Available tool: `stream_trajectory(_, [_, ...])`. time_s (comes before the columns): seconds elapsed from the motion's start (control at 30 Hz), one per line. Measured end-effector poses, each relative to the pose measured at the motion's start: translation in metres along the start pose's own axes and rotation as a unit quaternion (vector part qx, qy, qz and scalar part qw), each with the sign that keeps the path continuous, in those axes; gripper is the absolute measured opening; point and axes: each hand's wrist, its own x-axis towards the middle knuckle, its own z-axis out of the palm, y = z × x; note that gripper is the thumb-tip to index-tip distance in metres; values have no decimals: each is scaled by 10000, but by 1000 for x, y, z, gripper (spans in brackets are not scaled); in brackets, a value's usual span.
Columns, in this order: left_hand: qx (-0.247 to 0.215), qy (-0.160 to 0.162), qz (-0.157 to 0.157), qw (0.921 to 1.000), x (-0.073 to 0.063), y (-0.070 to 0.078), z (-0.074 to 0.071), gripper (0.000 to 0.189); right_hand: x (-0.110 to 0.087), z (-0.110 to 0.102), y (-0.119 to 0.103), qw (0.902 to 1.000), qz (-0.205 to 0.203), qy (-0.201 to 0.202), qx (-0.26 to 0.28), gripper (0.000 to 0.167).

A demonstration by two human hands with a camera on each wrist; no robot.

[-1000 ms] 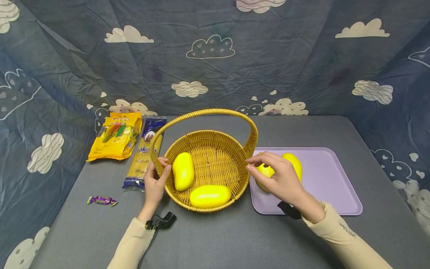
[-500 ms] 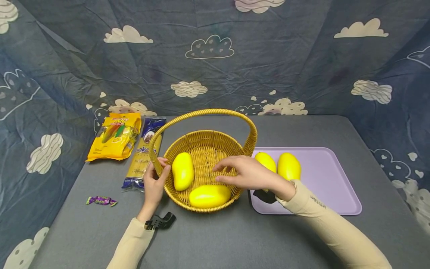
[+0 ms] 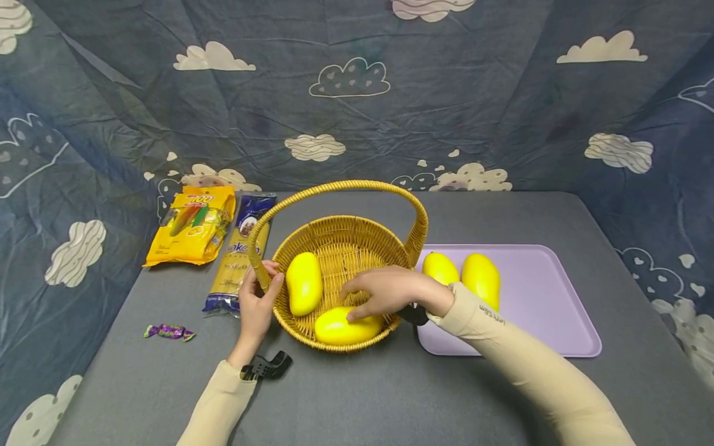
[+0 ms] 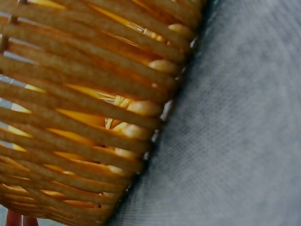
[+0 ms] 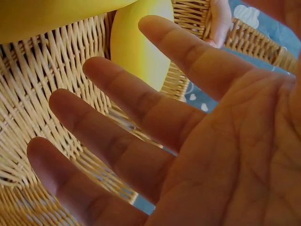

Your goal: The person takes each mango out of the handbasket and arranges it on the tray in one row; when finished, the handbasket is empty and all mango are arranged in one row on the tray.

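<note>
A golden wicker basket (image 3: pixel 364 248) with an arched handle holds two yellow mangoes. One mango (image 3: pixel 305 284) lies along its left side, the other mango (image 3: pixel 340 328) across the front. My left hand (image 3: pixel 259 303) grips the basket at its left rim, by the foot of the handle. In the left wrist view the woven wall (image 4: pixel 84 108) fills most of the picture, with fingertips at the bottom corner. Over the front mango reaches my right hand (image 3: pixel 387 290), its fingers (image 5: pixel 127 89) spread and slightly bent. Whether it touches the fruit I cannot tell.
Right of the basket lies a lilac tray (image 3: pixel 546 297) bearing two more mangoes, a left one (image 3: pixel 440 267) and a right one (image 3: pixel 481 279). On the left are a yellow candy bag (image 3: pixel 192 229), a spaghetti pack (image 3: pixel 234 260) and a purple wrapped candy (image 3: pixel 169 332).
My right hand has moved left from above the tray into the basket, then lower towards the front mango. The left hand stays at the rim.
</note>
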Motion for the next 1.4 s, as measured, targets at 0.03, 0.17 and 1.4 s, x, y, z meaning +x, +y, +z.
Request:
stream_trajectory(0.03, [7, 1, 4, 10000, 0, 0, 0, 10, 2, 0, 0, 10000, -17, -52, 24, 39])
stream_trajectory(0.17, [-4, -9, 20, 10000, 0, 0, 0, 10, 10, 1, 1, 9992, -51, -326, 202, 41])
stream_trajectory(1.4, [24, 20, -35, 10000, -1, 3, 0, 11, 36, 1, 17, 9945, 692, -428, 657, 60])
